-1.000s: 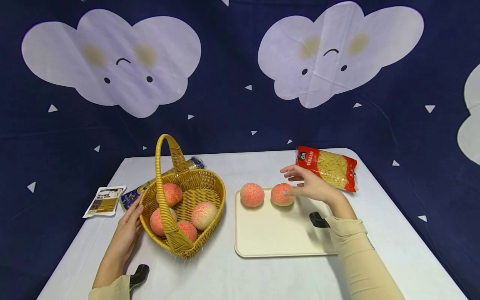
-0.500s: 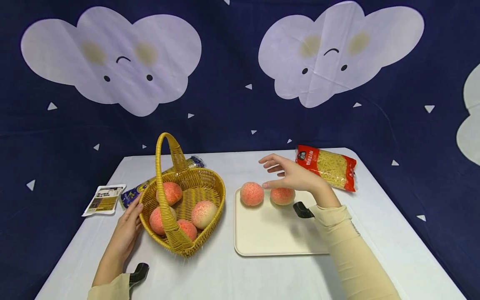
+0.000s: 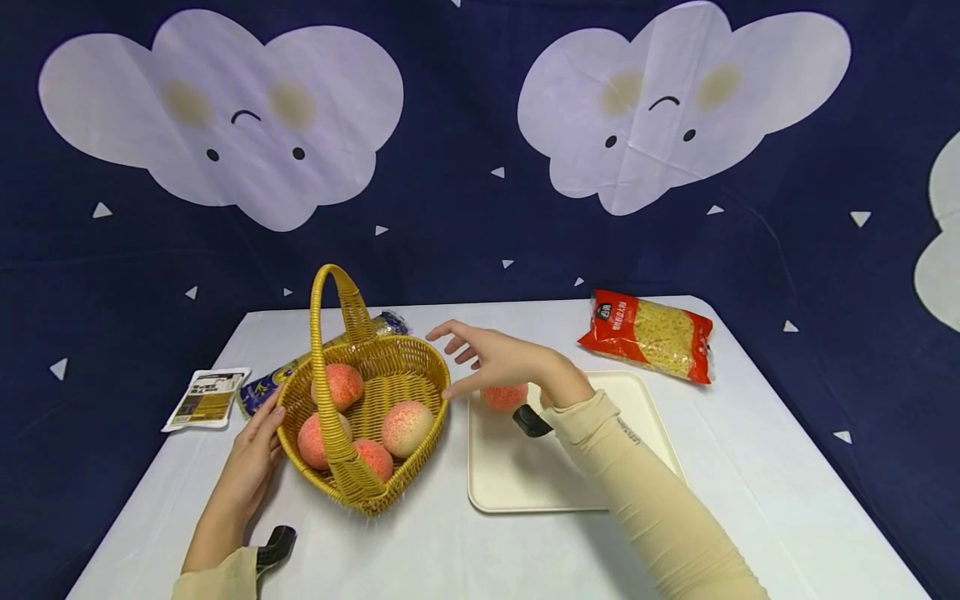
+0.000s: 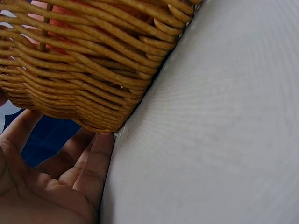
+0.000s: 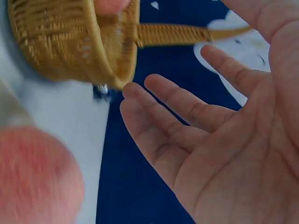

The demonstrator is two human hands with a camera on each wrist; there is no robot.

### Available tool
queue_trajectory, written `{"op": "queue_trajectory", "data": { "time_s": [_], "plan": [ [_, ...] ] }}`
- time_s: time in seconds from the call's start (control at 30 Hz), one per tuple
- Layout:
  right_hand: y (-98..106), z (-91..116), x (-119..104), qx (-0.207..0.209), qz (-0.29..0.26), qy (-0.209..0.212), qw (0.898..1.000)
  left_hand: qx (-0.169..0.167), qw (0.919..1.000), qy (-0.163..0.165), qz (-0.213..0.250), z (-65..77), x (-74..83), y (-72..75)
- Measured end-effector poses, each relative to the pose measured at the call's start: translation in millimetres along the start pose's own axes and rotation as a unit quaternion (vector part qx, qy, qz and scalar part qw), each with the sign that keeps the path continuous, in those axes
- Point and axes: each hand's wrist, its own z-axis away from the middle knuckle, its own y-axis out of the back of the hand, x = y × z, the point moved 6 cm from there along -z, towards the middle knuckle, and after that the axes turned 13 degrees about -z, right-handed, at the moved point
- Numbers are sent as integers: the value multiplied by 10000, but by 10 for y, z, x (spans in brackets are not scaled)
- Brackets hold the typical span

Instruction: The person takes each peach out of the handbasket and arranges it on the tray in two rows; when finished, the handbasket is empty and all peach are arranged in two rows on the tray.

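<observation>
My left hand (image 3: 251, 458) rests against the left side of a yellow wicker basket (image 3: 438, 375) with a tall handle. In the left wrist view, its relaxed fingers touch the lower wicker wall (image 4: 93, 70). Several peaches, among them a pale one (image 3: 407, 429), lie inside the basket. My right hand (image 3: 506, 362) hovers by the basket's right rim, fingers spread and holding nothing; the right wrist view shows the bare palm (image 5: 233, 158). Beneath that arm, a cream tray (image 3: 525, 496) bears a pink peach (image 3: 504, 398) and a second peach (image 3: 546, 398), both partly covered.
A red bag of pasta (image 3: 652, 336) lies at the back right of the white table (image 3: 420, 558). Behind the basket is a blue packet (image 3: 262, 390), and left of it a flat white-edged packet (image 3: 207, 398). A dark blue cloud-print cloth (image 3: 465, 167) hangs behind.
My right hand has swept left from above the tray's right peach to the basket's right rim, still holding nothing. The left hand and basket have stayed put.
</observation>
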Motion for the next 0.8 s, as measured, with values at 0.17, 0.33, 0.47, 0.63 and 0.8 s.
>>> {"op": "queue_trajectory", "data": {
  "time_s": [0.17, 0.33, 0.47, 0.63, 0.8],
  "plan": [
    [-234, -213, -36, -390, 262, 61, 9989, 14, 10000, 6, -18, 7, 0, 1],
    [-392, -353, -71, -634, 373, 25, 9973, 42, 10000, -18, -51, 14, 10, 4],
    [-493, -451, -70, -811, 405, -81, 9959, 42, 10000, -34, -64, 10, 19, 2],
    [-611, -545, -94, -1057, 440, -114, 9934, 37, 10000, 1, -80, 10, 14, 4],
    [-702, -609, -93, -1229, 817, -347, 9884, 37, 10000, -41, -80, 13, 7, 3]
  ]
}}
